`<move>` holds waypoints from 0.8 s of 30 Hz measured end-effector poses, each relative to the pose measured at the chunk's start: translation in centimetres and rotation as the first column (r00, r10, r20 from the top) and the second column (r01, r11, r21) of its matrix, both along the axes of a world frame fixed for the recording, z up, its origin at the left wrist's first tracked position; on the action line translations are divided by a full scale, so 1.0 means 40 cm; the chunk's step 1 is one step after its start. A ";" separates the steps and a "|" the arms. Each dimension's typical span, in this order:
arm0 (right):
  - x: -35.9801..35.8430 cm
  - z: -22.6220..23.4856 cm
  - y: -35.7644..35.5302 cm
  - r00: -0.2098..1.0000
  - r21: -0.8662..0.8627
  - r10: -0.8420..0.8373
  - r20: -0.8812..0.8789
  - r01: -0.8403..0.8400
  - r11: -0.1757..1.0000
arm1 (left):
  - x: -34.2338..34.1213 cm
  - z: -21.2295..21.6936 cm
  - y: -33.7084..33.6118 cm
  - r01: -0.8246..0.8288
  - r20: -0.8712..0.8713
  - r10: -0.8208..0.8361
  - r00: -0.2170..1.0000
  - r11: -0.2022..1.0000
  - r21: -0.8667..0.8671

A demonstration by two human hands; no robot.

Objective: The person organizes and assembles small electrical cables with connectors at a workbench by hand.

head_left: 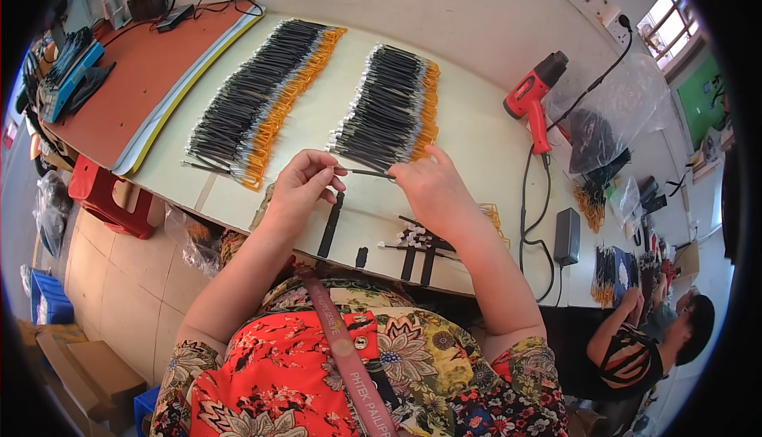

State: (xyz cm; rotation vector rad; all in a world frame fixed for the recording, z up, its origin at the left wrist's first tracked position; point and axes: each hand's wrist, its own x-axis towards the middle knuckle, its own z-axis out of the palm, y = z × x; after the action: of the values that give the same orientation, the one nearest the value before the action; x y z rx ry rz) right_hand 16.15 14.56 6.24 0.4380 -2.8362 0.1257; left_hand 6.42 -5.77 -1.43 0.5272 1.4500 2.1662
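L hand, R hand w/ thin cable

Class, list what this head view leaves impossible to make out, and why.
All in the head view:
Right end of the held black cable: covered by the right hand.
Part of the near orange loops: behind the right forearm.
Fine shape of the white tips: too small.

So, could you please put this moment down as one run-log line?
left hand: pinching thin black cable | right hand: holding same cable farther right | beyond: two rows of orange-ended black cables | right side: red heat gun
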 end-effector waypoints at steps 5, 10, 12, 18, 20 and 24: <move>-0.005 -0.007 0.005 1.000 -0.001 0.002 0.015 -0.002 1.000 | -0.002 0.002 -0.001 0.004 0.028 -0.003 1.000 1.000 -0.010; -0.009 -0.007 0.000 0.998 -0.038 0.029 -0.057 -0.031 0.999 | -0.002 0.002 -0.001 0.001 0.053 0.000 0.999 1.000 -0.016; -0.010 -0.008 0.000 0.998 -0.035 0.028 -0.059 -0.030 0.999 | -0.001 0.003 -0.001 0.000 0.056 0.000 0.998 1.000 -0.014; -0.010 -0.007 0.000 1.000 -0.036 0.013 -0.027 -0.014 0.999 | -0.002 0.002 -0.002 0.016 0.052 -0.015 0.999 0.999 -0.029; -0.013 -0.009 0.003 1.000 -0.037 0.004 0.010 -0.004 0.999 | 0.006 0.009 0.004 -0.085 0.059 0.088 0.994 0.995 -0.049; -0.037 -0.034 0.008 1.000 -0.037 -0.017 0.011 0.017 0.999 | 0.001 -0.004 0.009 -0.281 -0.017 0.282 0.959 0.959 0.022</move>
State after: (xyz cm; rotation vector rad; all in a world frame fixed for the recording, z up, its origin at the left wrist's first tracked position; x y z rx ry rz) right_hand 14.69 14.88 4.90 0.4065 -2.8421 0.1773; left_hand 6.45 -5.41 -1.59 0.3672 1.5992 2.4003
